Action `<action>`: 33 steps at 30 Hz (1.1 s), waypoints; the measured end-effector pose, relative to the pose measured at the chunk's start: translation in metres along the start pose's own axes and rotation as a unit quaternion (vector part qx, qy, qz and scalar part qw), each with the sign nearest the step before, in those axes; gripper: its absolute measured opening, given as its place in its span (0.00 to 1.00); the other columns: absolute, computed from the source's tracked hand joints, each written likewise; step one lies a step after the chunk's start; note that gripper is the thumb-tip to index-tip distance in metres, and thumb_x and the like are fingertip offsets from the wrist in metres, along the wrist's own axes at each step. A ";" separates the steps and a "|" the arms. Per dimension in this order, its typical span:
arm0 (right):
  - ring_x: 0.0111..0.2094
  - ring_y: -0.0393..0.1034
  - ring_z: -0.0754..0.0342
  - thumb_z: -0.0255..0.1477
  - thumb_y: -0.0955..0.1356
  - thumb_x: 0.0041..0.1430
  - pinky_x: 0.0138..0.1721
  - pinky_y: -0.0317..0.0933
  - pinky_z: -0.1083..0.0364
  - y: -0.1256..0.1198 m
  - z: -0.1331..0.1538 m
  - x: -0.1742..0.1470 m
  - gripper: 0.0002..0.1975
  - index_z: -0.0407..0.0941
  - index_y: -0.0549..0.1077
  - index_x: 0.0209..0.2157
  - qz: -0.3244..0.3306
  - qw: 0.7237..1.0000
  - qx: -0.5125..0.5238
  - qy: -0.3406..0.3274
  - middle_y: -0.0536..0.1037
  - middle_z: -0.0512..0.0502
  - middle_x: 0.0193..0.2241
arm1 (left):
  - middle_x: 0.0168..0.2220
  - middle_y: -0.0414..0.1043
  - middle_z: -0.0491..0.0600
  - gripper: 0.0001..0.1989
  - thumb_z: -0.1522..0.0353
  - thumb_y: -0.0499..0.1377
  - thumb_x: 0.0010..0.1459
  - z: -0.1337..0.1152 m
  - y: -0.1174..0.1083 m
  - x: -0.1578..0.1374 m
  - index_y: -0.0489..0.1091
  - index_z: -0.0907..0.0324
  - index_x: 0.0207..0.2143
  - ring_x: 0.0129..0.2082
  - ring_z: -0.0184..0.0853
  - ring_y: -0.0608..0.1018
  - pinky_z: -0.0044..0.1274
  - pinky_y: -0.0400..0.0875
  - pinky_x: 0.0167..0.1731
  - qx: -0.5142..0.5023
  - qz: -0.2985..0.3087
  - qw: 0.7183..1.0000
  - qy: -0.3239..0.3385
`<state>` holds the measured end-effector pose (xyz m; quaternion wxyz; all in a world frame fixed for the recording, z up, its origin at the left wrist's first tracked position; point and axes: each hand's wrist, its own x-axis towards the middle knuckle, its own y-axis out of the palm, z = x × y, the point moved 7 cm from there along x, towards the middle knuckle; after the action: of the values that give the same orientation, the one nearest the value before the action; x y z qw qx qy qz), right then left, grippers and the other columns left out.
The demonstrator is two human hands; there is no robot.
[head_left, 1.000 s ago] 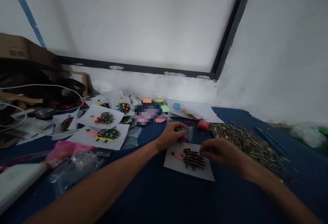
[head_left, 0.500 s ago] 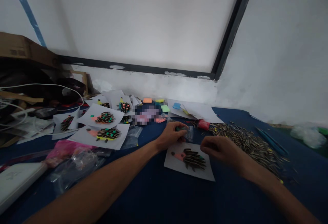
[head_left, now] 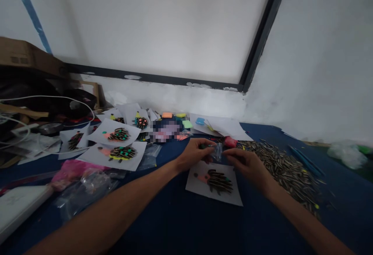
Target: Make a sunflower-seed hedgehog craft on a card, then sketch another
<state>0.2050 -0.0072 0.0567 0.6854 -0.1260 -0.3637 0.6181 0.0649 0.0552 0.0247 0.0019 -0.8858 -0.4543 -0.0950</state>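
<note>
My left hand [head_left: 194, 154] is closed on a small clear plastic bag [head_left: 217, 152] with something dark green in it. From the other side, the pinched fingers of my right hand [head_left: 245, 165] are at the bag's right edge. Below both hands, on the blue tabletop, lies a white paper card [head_left: 194, 185] with a hedgehog picture [head_left: 218, 181]. Its face is pink clay, the spines are dark sunflower-seed-like pieces, and a green dot sits among them.
A wide heap of striped seeds [head_left: 287, 165] spreads at the right, beside a blue tool-like object [head_left: 305, 159]. Finished-looking hedgehog cards [head_left: 136, 161] overlap at the left. Clay blocks [head_left: 167, 115], a red packet [head_left: 230, 142] and white sheets [head_left: 239, 130] lie at the back.
My right hand has moved from above the card's right side up and left to the plastic bag. My left hand stays nearly in place, still holding the bag.
</note>
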 end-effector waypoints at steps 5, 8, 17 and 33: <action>0.23 0.67 0.55 0.35 0.67 0.50 0.24 0.62 0.56 -0.002 0.001 0.001 0.11 0.44 0.78 0.31 -0.027 0.998 0.065 -0.003 0.77 0.49 0.23 | 0.19 0.71 0.46 0.15 0.68 0.62 0.53 -0.002 0.005 0.000 0.72 0.68 0.42 0.19 0.27 0.74 0.19 0.70 0.21 0.006 0.016 1.000 0.003; 0.26 0.70 0.53 0.35 0.69 0.48 0.28 0.65 0.54 -0.004 0.002 0.000 0.09 0.45 0.77 0.30 -0.046 0.995 0.089 -0.004 0.78 0.48 0.25 | 0.20 0.71 0.47 0.16 0.67 0.63 0.53 -0.002 0.008 -0.001 0.72 0.69 0.43 0.19 0.27 0.74 0.19 0.70 0.21 0.014 0.032 0.999 0.005; 0.26 0.71 0.54 0.34 0.70 0.49 0.28 0.64 0.55 -0.002 0.007 -0.003 0.09 0.45 0.76 0.31 -0.045 0.995 0.088 0.003 0.78 0.48 0.25 | 0.24 0.73 0.49 0.18 0.65 0.63 0.54 -0.009 0.015 -0.005 0.72 0.68 0.44 0.21 0.28 0.75 0.20 0.70 0.23 -0.001 0.055 0.998 -0.002; 0.22 0.67 0.55 0.33 0.71 0.42 0.24 0.61 0.57 0.001 0.003 -0.004 0.07 0.44 0.72 0.24 -0.063 0.989 0.125 0.035 0.75 0.50 0.21 | 0.32 0.74 0.52 0.15 0.65 0.64 0.53 -0.011 0.019 -0.007 0.73 0.66 0.39 0.27 0.30 0.76 0.26 0.72 0.32 -0.055 0.059 0.997 0.006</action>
<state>0.2028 -0.0117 0.0568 0.7457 -0.0376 -0.2661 0.6097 0.0744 0.0368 0.0361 -0.0388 -0.9091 -0.3957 -0.1246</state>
